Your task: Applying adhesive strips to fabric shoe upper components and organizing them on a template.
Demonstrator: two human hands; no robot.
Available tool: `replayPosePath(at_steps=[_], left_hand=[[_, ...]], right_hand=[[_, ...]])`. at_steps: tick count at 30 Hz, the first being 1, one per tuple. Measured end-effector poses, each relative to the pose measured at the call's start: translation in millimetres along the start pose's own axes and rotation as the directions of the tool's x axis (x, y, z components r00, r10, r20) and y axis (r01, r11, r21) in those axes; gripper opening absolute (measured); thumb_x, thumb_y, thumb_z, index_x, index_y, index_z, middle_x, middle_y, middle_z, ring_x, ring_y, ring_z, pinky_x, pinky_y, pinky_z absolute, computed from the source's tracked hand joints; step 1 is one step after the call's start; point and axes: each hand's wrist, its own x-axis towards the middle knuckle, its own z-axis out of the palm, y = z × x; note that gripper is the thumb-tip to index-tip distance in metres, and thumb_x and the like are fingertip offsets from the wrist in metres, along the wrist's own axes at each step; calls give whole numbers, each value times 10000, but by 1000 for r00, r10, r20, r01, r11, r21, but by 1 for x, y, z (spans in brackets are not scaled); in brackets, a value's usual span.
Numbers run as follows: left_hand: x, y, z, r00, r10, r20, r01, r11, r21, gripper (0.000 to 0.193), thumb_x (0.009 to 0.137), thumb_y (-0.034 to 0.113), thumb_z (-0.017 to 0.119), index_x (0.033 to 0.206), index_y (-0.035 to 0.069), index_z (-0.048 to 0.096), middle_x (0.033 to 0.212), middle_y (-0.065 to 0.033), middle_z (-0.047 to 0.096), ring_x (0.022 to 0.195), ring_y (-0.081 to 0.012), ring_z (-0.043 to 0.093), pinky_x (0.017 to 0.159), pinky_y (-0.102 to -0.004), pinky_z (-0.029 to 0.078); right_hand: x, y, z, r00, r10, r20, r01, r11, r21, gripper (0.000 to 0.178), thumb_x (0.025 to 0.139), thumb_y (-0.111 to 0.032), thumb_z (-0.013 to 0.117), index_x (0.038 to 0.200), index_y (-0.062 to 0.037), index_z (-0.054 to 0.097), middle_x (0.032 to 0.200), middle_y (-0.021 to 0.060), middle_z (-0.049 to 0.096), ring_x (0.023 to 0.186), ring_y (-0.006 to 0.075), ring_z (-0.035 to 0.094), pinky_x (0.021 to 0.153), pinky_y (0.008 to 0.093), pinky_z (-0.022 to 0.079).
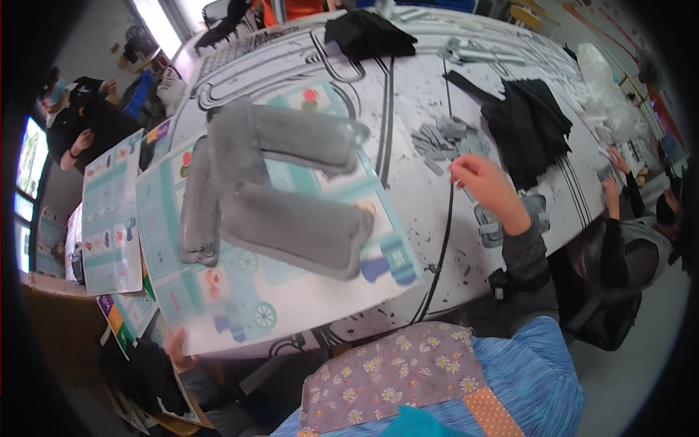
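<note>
My right hand is raised over the right part of the table, fingers pinched on a small white piece too small to name. Just beyond it lies a loose heap of short grey strips. Under my right wrist are small grey padded pieces with straps. At the lower left, my left hand is beside the near corner of a printed board, fingers apart and partly hidden, with nothing seen in them. On that board lie several long grey plush pads, some overlapping.
Black fabric piles lie at the right and far side of the table. More black cloth is below my left hand. A second printed sheet stands left. People sit at right and stand at left.
</note>
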Motion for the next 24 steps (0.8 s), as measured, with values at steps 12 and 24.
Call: replayPosePath(at_steps=[12, 24], left_hand=[[80, 77, 35, 797, -515, 314, 595, 761, -261, 355, 937, 161, 612, 1229, -36, 574, 915, -29, 666, 716, -68, 614, 611, -188, 457], [67, 5, 10, 861, -265, -433, 411, 865, 288, 410, 931, 194, 689, 1269, -14, 586, 1019, -77, 657, 872, -129, 613, 751, -260, 464]], right_hand=[[94, 38, 3, 962, -172, 213, 272, 691, -670, 179, 748, -70, 696, 898, -24, 611, 861, 156, 650, 818, 359, 628, 692, 432, 483], [112, 52, 1, 942, 115, 315, 116, 768, -630, 163, 686, -78, 715, 760, -21, 581, 733, 124, 586, 711, 269, 584, 637, 362, 462]])
